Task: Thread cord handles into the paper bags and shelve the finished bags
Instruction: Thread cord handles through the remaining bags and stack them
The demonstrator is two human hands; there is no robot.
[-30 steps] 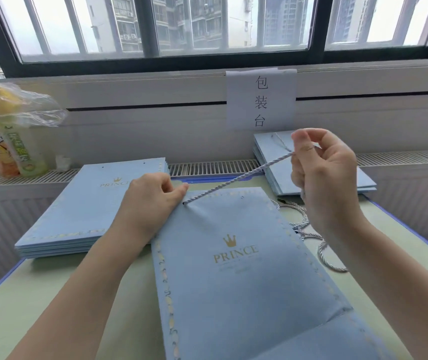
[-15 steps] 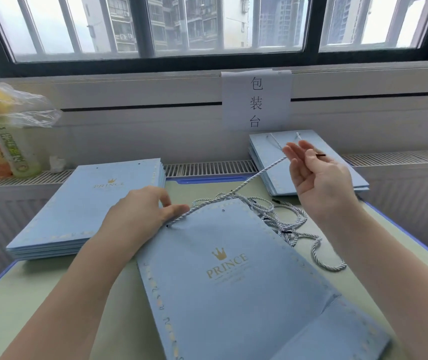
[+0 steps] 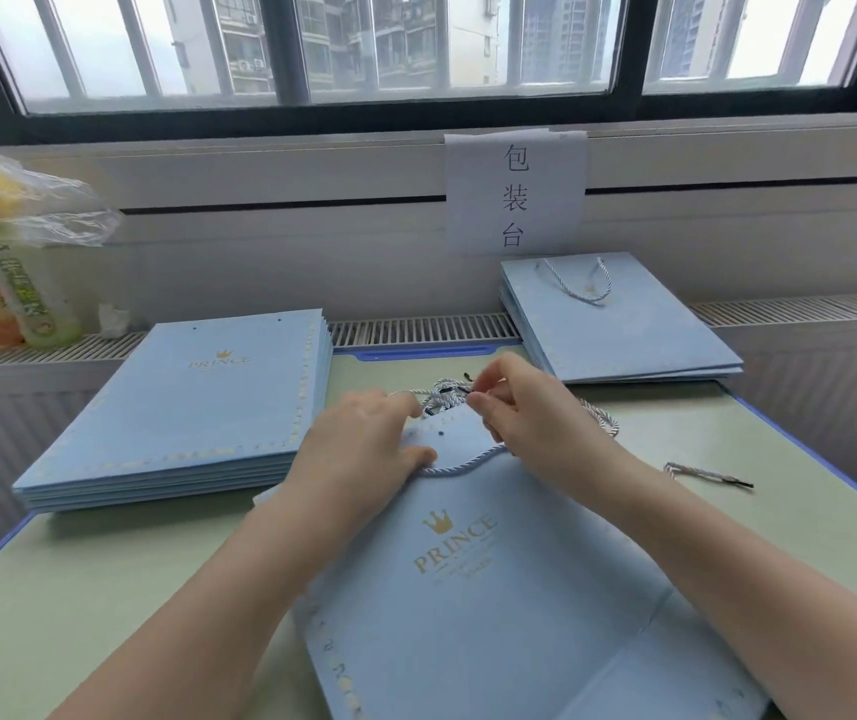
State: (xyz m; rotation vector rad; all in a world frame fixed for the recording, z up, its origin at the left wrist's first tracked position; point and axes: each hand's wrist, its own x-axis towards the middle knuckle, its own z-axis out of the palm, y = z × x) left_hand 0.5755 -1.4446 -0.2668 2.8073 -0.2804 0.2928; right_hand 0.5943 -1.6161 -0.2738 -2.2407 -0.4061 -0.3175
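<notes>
At centre frame the paper bag (image 3: 494, 589) is pale blue with a gold crown and lettering and a gold-dotted border. Its cord (image 3: 460, 467) is twisted white and grey-blue, tipped black. The desk (image 3: 78, 605) is light green, edged blue. At the upper left, a bottle (image 3: 26, 298) shows yellow-green.

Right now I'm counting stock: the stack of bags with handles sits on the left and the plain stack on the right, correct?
Reversed. The head view shows the stack with a cord handle on the right, and the plain stack on the left.
</notes>
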